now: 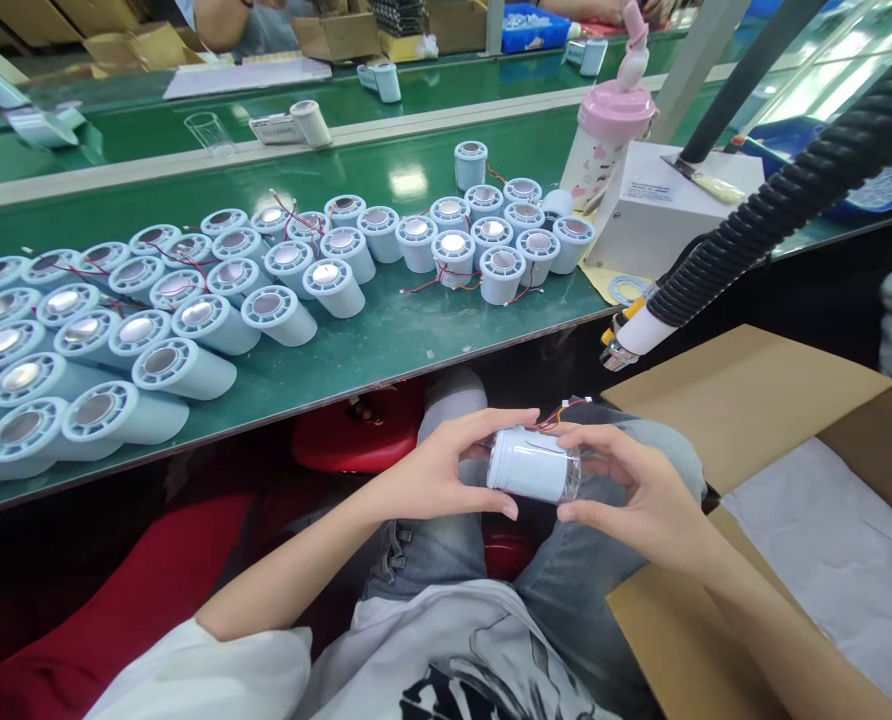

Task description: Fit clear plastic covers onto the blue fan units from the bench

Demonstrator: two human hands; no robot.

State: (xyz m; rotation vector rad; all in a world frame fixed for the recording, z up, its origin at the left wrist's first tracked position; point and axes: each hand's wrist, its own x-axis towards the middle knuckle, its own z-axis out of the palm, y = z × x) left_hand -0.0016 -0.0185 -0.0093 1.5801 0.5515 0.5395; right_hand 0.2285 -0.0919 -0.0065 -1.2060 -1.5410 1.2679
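Observation:
Over my lap, my left hand (453, 465) and my right hand (633, 490) hold a light blue cylindrical housing (532, 465) lying sideways. A clear plastic sleeve (572, 474) shows around its right end, where my right thumb and fingers grip. The left fingers and thumb close around the other end. Thin red, black and yellow wires (562, 410) with white connectors stick out behind it. On the green bench stand many similar blue cylinders (183, 368) with round metallic centres, some trailing red wires. A lone one (471, 165) stands farther back.
An open cardboard box (753, 400) with a white liner is at my right. A black ribbed hose (791, 190) with a white tip hangs above it, near a grey metal box (663, 220) and a pink-lidded cup (615, 130). A clear tube (210, 133) stands farther back.

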